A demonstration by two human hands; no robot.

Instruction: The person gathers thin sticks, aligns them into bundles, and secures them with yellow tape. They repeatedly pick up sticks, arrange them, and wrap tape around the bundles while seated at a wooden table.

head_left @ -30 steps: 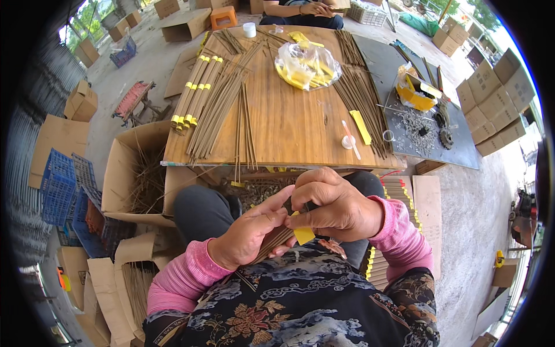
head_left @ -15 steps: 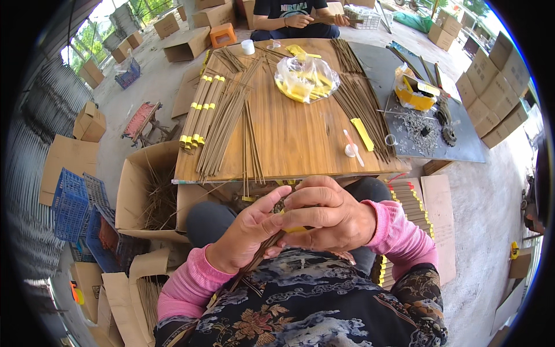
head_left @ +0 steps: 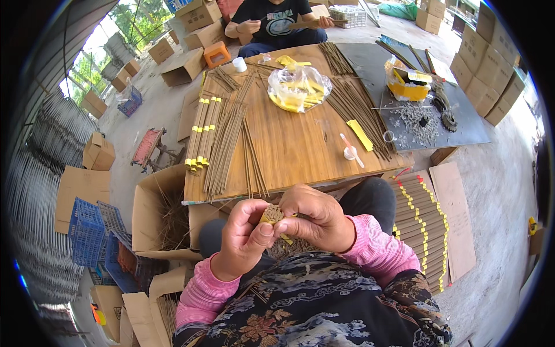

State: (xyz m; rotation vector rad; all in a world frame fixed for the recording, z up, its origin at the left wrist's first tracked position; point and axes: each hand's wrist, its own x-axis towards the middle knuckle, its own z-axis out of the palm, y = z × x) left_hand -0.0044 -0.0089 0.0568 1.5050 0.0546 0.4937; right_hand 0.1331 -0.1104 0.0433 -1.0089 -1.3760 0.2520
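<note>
I hold a small bundle of thin brown sticks end-on toward the camera, with a yellow paper band around it. My left hand grips the bundle from the left and below. My right hand closes on it from the right, fingers on the yellow band. Both hands sit just in front of the near edge of a low wooden table. Loose sticks lie in rows on the table, and banded bundles lie at its left side.
A clear bag of yellow bands, a yellow strip and a small white cup are on the table. Finished bundles lie stacked on the floor to my right. An open cardboard box stands left. Another person sits opposite.
The bundle has turned from lying slanted between my hands to pointing its end up at the camera. My hands have stayed close together on it.
</note>
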